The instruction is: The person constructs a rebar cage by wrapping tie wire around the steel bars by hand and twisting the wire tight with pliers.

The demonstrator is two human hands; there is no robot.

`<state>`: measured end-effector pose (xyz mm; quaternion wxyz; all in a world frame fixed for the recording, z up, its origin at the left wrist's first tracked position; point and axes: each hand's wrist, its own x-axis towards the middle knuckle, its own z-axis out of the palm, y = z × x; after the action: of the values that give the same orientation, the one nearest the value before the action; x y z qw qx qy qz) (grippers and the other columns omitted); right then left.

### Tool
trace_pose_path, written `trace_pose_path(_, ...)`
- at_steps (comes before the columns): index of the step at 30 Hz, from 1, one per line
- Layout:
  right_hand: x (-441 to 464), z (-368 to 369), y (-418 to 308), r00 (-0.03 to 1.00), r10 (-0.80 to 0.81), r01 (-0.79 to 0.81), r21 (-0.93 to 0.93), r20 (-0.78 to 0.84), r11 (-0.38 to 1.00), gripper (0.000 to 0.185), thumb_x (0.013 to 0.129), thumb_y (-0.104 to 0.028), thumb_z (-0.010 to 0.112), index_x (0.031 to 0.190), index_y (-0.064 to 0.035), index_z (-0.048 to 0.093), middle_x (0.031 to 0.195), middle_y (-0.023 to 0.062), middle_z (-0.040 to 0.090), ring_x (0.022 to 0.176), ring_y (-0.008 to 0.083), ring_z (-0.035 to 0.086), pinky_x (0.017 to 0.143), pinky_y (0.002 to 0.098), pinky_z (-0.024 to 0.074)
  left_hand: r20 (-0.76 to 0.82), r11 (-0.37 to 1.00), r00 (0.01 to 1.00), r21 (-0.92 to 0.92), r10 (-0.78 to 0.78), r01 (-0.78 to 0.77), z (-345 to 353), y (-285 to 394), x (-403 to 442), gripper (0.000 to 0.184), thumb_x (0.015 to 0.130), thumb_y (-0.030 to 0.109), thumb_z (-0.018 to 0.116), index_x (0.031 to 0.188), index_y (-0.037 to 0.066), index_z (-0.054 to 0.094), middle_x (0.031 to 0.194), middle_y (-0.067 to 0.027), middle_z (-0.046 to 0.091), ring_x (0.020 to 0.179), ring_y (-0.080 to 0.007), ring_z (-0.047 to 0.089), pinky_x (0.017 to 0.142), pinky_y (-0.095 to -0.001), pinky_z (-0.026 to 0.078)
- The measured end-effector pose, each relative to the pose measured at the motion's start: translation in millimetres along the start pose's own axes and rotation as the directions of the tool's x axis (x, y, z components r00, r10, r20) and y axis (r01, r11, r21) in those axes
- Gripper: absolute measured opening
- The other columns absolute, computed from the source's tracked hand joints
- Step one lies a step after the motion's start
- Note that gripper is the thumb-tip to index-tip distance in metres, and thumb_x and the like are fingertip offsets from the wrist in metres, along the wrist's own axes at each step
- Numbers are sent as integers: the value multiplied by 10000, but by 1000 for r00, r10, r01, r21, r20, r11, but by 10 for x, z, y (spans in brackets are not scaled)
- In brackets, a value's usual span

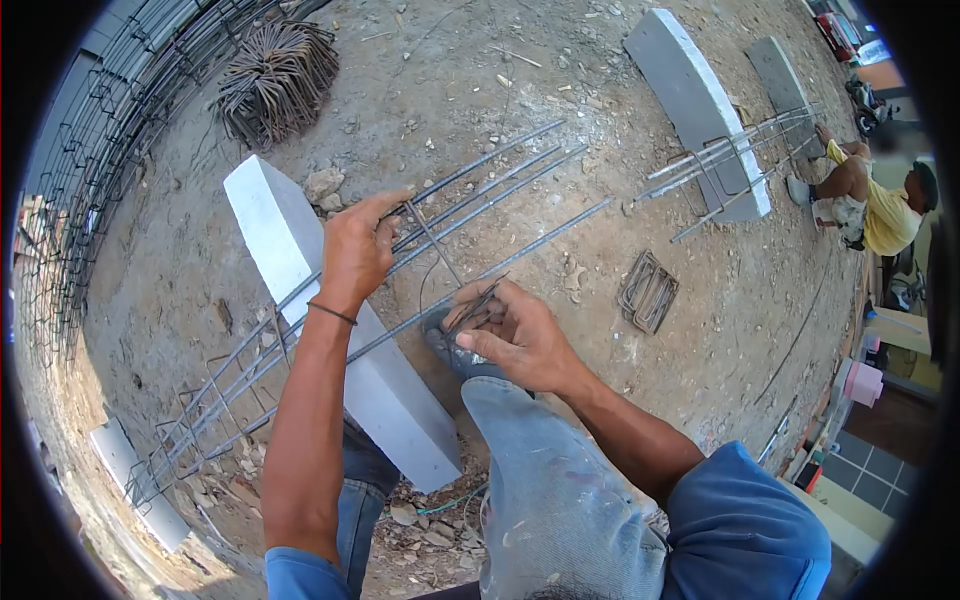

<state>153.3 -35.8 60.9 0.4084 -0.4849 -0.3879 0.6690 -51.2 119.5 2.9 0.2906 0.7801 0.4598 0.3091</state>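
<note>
Several long steel rebars (560,232) run diagonally before me, with square wire stirrups around them, forming a cage. My left hand (358,245) is closed over the upper bars, its fingertips close to a stirrup (432,240). In my right hand (515,335) is a small bunch of thin dark tie wires (472,308), pinched between thumb and fingers just below the lowest bar. One thin wire loops up from there towards the stirrup. A grey concrete block (400,400) lies under the cage and props it up.
A pile of bent stirrups (280,75) lies at upper left, near a stacked rebar cage (100,150). More stirrups (648,292) lie on the dirt to the right. Beyond, another cage rests on a concrete block (690,100), with a person in yellow (885,215) crouching beside it.
</note>
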Motion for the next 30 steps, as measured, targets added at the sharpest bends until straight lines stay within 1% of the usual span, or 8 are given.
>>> trace_pose_path(4, 105, 36, -97, 998, 10, -8, 24, -67, 1000, 372, 977, -45, 703, 1295, 30, 525, 1095, 138, 700, 998, 174, 686, 894, 329, 558, -2, 999, 999, -30, -44, 44, 5, -83, -37, 364, 887, -96, 663, 1188, 86, 756, 865, -150, 751, 680, -212, 703, 668, -348, 560)
trace_pose_path(11, 949, -224, -655, 965, 161, -181, 81, 207, 980, 330, 1021, -166, 682, 1262, 7, 537, 984, 138, 708, 829, 176, 686, 740, 308, 546, 56, 984, 988, -105, -142, 147, 13, -216, -36, 360, 937, -70, 637, 1259, 71, 713, 988, -124, 768, 655, -198, 688, 666, -340, 571)
trace_pose_path(13, 1282, -262, -811, 936, 251, -227, -122, 247, 966, 295, 1029, -186, 668, 1231, 3, 564, 918, 117, 698, 753, 164, 669, 671, 304, 540, -15, 949, 988, -279, -156, 146, 9, -231, 2, 386, 988, -51, 581, 1353, 63, 632, 1117, -105, 756, 664, -176, 691, 660, -329, 582)
trace_pose_path(16, 1642, -189, -905, 888, 399, -332, -280, 230, 901, 247, 1040, -165, 640, 1223, -1, 612, 854, 100, 702, 669, 131, 663, 582, 254, 529, -46, 955, 985, -256, -168, 151, 18, -247, 23, 372, 1026, -44, 513, 1384, 45, 559, 1195, -110, 732, 670, -168, 697, 640, -327, 589)
trace_pose_path(20, 1906, -23, -875, 865, 467, -346, -456, 184, 820, 221, 1041, -152, 635, 1208, -13, 600, 873, 94, 691, 688, 131, 658, 605, 256, 536, -46, 957, 980, -231, -193, 178, 29, -255, 22, 342, 1034, -50, 479, 1361, 40, 525, 1205, -152, 705, 685, -196, 708, 622, -352, 595)
trace_pose_path(24, 1951, 57, -839, 942, 293, -191, -460, 162, 867, 269, 1031, -160, 624, 1206, 39, 577, 875, 98, 652, 728, 169, 643, 651, 319, 547, -101, 968, 976, -183, -192, 172, 43, -292, 34, 330, 1031, -52, 489, 1352, 20, 459, 1130, -169, 675, 711, -249, 720, 621, -375, 611)
trace_pose_path(26, 1901, 80, -871, 982, 101, 28, -649, 161, 760, 271, 1020, -113, 633, 1221, 51, 553, 880, 115, 649, 755, 181, 654, 657, 328, 550, -120, 973, 978, -178, -173, 150, 68, -323, 35, 333, 1027, -50, 501, 1349, 10, 441, 1108, -167, 665, 717, -263, 722, 624, -382, 617)
trace_pose_path(30, 1819, 50, -775, 993, 16, 56, -575, 119, 816, 270, 1000, -54, 645, 1223, 54, 538, 893, 131, 654, 761, 187, 667, 660, 333, 551, -103, 961, 968, -181, -228, 207, 28, -274, 50, 341, 1012, -7, 595, 1320, -9, 449, 1066, -158, 670, 712, -226, 720, 590, -360, 576)
